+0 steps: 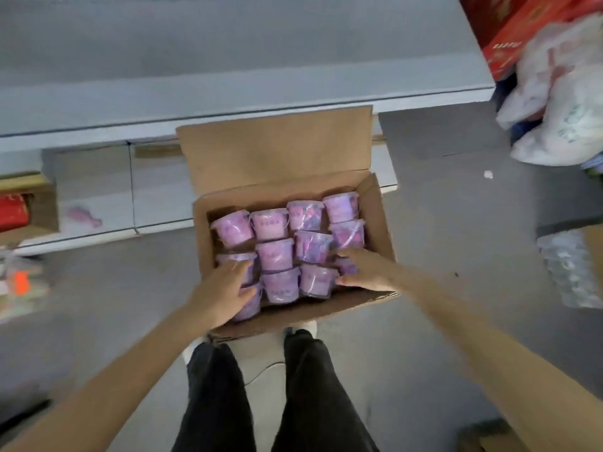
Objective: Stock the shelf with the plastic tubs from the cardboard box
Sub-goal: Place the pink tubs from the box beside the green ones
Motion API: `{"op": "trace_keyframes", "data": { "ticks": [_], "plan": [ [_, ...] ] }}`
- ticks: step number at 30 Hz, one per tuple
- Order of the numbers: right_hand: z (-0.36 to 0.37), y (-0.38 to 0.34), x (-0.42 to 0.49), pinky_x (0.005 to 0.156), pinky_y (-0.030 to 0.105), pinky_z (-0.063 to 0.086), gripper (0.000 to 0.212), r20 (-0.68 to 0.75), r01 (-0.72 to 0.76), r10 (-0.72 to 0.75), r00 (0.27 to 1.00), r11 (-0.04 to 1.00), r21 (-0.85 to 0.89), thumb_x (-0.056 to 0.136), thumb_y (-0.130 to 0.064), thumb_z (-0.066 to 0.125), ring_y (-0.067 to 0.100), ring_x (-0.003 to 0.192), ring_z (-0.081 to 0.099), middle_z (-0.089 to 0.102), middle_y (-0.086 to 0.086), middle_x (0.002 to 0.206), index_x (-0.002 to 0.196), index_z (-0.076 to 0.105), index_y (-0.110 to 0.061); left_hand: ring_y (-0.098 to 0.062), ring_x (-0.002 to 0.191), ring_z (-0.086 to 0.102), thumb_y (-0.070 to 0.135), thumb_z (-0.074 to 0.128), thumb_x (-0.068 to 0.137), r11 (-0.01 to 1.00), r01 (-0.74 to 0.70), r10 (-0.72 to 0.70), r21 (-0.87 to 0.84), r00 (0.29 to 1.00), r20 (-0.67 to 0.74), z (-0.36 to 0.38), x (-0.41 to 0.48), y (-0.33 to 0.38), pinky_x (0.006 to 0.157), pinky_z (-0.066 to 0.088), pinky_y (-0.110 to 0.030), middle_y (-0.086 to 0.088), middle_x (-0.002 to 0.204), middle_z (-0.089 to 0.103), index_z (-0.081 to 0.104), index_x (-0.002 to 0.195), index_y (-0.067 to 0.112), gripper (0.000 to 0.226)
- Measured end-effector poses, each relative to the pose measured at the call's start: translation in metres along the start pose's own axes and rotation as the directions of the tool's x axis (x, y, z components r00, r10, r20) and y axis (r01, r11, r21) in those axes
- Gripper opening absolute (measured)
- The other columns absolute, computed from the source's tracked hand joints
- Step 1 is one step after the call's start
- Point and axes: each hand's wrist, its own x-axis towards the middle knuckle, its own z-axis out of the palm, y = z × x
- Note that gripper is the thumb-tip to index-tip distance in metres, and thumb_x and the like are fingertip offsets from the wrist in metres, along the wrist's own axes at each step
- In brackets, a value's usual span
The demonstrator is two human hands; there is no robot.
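Observation:
An open cardboard box (378, 223) sits on the grey floor at my feet, its far flap standing up. Several purple plastic tubs (275, 256) fill it in rows. My left hand (222, 290) grips a tub at the box's near left corner, thumb and fingers curled round it. My right hand (365, 270) reaches in at the near right, with a small tub between thumb and fingers. The frame is blurred. The grey shelf (228, 102) runs across the top of the view, bare where I see it.
A lower shelf (98, 220) left of the box holds a pink packet and a red box. Red cartons (509, 37) and white plastic bags (561, 102) are piled at the right. Wrapped goods (571, 265) lie in another carton at the right edge.

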Motion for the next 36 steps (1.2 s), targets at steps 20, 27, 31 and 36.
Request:
{"op": "trace_keyframes", "data": {
  "ticks": [20, 27, 31, 36],
  "plan": [
    [0.075, 0.179, 0.160, 0.101, 0.019, 0.029, 0.044, -0.262, 0.079, -0.064, 0.963, 0.996, 0.044, 0.086, -0.020, 0.063, 0.023, 0.122, 0.049, 0.053, 0.009, 0.131, 0.127, 0.053, -0.008, -0.025, 0.126, 0.044, 0.031, 0.056, 0.091, 0.979, -0.083, 0.035, -0.185, 0.968, -0.250, 0.154, 0.235, 0.031, 0.105, 0.032, -0.031, -0.010, 0.138, 0.048, 0.043, 0.136, 0.011, 0.051],
    [0.074, 0.181, 0.177, 0.096, 0.034, 0.041, 0.030, -0.314, 0.120, -0.114, 0.942, 0.993, -0.001, 0.083, -0.015, 0.065, 0.028, 0.106, 0.058, 0.065, 0.012, 0.114, 0.112, 0.064, -0.007, -0.030, 0.116, 0.049, 0.030, 0.059, 0.090, 0.979, -0.169, 0.133, -0.110, 0.951, -0.278, 0.156, 0.268, 0.024, 0.096, 0.032, -0.027, -0.013, 0.121, 0.060, 0.059, 0.122, 0.010, 0.039],
    [0.075, 0.179, 0.177, 0.091, 0.040, 0.045, 0.026, -0.314, 0.124, -0.166, 0.935, 0.981, -0.150, 0.085, -0.025, 0.063, 0.030, 0.102, 0.059, 0.066, 0.009, 0.109, 0.108, 0.064, -0.011, -0.031, 0.104, 0.054, 0.040, 0.065, 0.083, 0.977, -0.212, 0.193, -0.038, 0.940, -0.281, 0.158, 0.281, 0.029, 0.093, 0.038, -0.037, -0.009, 0.108, 0.065, 0.066, 0.109, 0.014, 0.036],
    [0.076, 0.179, 0.167, 0.081, 0.038, 0.048, 0.025, -0.405, 0.118, -0.241, 0.882, 0.945, -0.305, 0.085, -0.034, 0.061, 0.028, 0.090, 0.063, 0.067, 0.006, 0.098, 0.097, 0.063, -0.012, -0.029, 0.102, 0.058, 0.040, 0.061, 0.085, 0.964, -0.251, 0.264, 0.084, 0.927, -0.266, 0.160, 0.283, 0.034, 0.083, 0.044, -0.038, -0.007, 0.109, 0.067, 0.066, 0.111, 0.019, 0.033]
  ]
}}
